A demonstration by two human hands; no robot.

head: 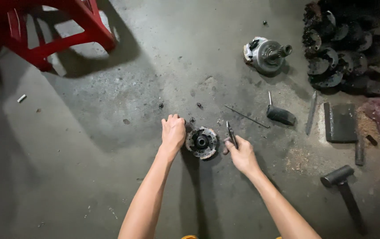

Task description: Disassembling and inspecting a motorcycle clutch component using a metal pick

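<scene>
A round metal clutch-like part (pixel 202 142) with a dark hub lies flat on the concrete floor (pixel 110 177). My left hand (pixel 173 132) rests on the floor against its left side, fingers curled, and appears to steady it. My right hand (pixel 241 155) is just right of the part and grips a slim dark plier-like tool (pixel 231 134) that points away from me.
A thin rod (pixel 246 116) and a dark-handled tool (pixel 280 114) lie beyond the hands. A hammer (pixel 343 186), a flat dark block (pixel 340 122) and a metal bar (pixel 311 113) lie right. A silver drum with a shaft (pixel 267 54) and a pile of dark parts (pixel 345 44) sit far right; a red stool (pixel 66 26) far left.
</scene>
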